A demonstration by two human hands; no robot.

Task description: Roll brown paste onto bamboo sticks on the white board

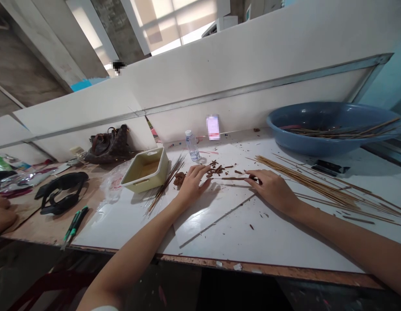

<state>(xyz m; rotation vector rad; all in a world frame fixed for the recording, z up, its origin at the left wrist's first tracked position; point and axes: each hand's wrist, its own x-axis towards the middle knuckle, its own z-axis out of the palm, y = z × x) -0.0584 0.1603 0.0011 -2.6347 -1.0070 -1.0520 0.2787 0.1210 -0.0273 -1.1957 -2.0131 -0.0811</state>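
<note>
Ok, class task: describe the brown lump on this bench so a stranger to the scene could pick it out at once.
From the large blue basin at the far right of the white-topped bench, move left to the person's left hand. The lump lies beside it, towards the cream tray. Unlike the crumbs and thin sticks, it is one rounded mass.

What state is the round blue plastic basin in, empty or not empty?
Not empty: long thin wooden sticks lie inside the basin.
</note>
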